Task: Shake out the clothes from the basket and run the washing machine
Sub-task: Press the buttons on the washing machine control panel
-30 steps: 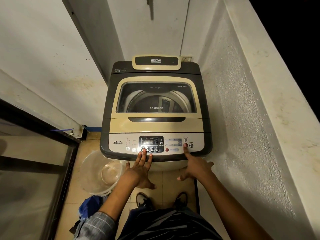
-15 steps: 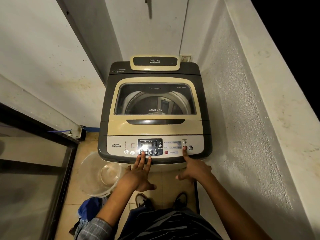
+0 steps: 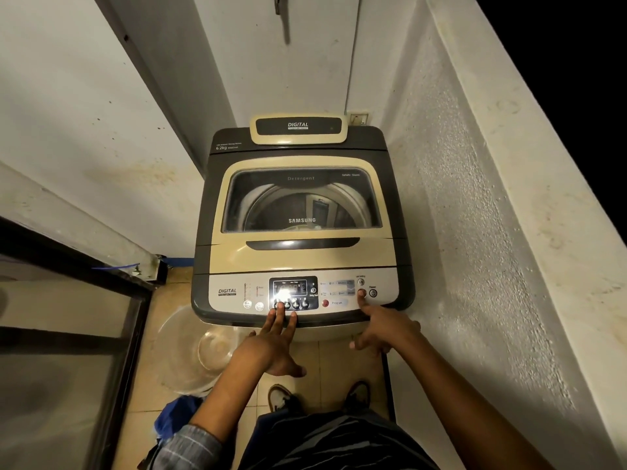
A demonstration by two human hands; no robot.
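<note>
right hand [image 3: 383, 329] unmoved, forefinger on round button, left hand [image 3: 271, 347] flat, glossy washing machine [image 3: 298, 252] panel

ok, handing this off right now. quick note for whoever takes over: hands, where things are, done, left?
Left hand: open, straight fingers on the front edge of the washing machine, fingertips at the buttons under the lit display.
Right hand: index finger on a round button beside the power button, holding nothing.
Lid is closed; the load can't be made out through the glass.
Clear basket on the floor to the left looks empty; blue cloth lies near it.
Done: loading, apparently; panel is on.
Left: confirm the cycle starts.
</note>
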